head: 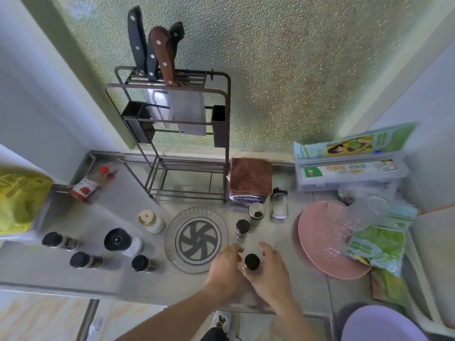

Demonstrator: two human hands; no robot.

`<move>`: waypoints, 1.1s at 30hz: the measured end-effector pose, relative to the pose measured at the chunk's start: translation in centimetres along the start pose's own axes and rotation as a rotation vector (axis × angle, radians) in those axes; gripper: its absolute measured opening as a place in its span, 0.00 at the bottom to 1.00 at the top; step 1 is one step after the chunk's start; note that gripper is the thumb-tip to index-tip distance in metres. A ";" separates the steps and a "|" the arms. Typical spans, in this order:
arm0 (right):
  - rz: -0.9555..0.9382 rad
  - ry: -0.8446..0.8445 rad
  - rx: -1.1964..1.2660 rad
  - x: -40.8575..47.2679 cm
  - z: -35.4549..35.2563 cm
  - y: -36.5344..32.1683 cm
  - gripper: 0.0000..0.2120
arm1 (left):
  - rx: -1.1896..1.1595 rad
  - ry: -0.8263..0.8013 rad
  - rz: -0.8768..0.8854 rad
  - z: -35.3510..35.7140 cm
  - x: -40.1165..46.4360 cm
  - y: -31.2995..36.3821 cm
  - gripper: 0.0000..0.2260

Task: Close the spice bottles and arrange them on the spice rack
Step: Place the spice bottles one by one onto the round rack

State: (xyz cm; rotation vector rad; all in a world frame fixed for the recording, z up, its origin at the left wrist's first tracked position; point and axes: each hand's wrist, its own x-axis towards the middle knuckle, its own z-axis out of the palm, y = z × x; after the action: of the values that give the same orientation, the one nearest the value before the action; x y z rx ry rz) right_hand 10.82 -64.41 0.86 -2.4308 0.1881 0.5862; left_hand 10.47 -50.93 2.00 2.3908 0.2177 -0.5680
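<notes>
Small clear glass spice bottle with black round cap: held over the near edge of the grey counter, between both hands. Right hand wrapped around its body from the right; left hand closed against its left side, fingers curled near the cap. Bottle body mostly hidden by the fingers and blurred; contents not discernible.

Dark metal wire spice rack: at the back against the frosted window, well apart from the hands; knives in its upper slots.

Between hands and rack: another black-capped spice bottle, an uncapped jar, a clear jar with white contents, a round glass lid.

Left of counter: three black-capped bottles lying on their sides, a black-topped grinder, a beige-capped white shaker.

Right: pink round plate, partly covered by green packets.
</notes>
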 end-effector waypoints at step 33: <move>-0.195 -0.046 0.088 8.5 2.3 -16.4 0.13 | -0.549 0.375 -0.371 -13.4 5.9 -6.4 0.09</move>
State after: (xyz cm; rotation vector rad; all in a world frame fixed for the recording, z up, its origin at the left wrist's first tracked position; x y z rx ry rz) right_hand 21.96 -49.91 4.28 -2.3147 -0.0412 0.5345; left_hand 18.45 -37.43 4.88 1.9010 0.8753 -0.1737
